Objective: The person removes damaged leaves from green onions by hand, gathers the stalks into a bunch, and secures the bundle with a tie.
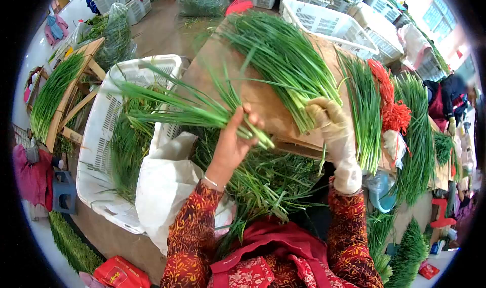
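My left hand [237, 128], bare with a bracelet at the wrist, is closed around a small bunch of green chives [187, 108]. Their pale cut ends point right and the leaves fan out left, above a white crate. My right hand [329, 121] wears a thin, pale glove. Its fingers are curled at the stem ends of a large pile of chives [288, 60] on the wooden table [207, 80]; a thin green blade hangs just below it. Loose leaves and trimmings [273, 181] lie heaped across my lap.
Left stands the white plastic crate [96, 151] with greens, and a white sack [162, 181] beside it. More chives [362, 110] and red ties [387, 95] lie on the right. Another white crate [329, 24] is behind the table. A person [445, 100] works at far right.
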Tool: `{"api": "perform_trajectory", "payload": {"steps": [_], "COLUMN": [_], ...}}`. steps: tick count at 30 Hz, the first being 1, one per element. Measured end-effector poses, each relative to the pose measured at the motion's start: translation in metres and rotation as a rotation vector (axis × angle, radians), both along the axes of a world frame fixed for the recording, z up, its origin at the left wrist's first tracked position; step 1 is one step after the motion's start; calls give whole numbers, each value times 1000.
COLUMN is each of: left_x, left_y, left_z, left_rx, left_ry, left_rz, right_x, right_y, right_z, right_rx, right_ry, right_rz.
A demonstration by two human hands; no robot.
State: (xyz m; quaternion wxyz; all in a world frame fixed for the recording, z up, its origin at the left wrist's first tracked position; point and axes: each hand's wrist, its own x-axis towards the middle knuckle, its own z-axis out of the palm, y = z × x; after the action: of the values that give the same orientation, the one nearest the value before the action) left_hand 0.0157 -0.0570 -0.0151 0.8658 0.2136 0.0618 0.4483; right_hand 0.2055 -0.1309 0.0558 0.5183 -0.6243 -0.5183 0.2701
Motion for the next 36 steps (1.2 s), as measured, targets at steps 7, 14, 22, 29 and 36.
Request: {"api": "perform_trajectory", "payload": {"steps": [7,14,22,29,36], "left_x": [7,-31,-44,37,40], "left_y": [-7,18,34,-12,-6], "left_z": [-4,8,-1,1,4], "left_rx": [-177,-59,-68,-113,-180], "left_ry": [-366,107,31,345,370], "left_rz": [-264,94,308,36,-8], "right_x": [-46,-30,0,6,-32], "right_y": [5,-29,-48,22,-31], "right_z": [-31,-31,25,-3,-16], "right_rx": [-117,-331,-280,-127,-176], "right_ry": [11,-128,-475,-1100,-799], "right_rz": [421,637,335,24,418]}}
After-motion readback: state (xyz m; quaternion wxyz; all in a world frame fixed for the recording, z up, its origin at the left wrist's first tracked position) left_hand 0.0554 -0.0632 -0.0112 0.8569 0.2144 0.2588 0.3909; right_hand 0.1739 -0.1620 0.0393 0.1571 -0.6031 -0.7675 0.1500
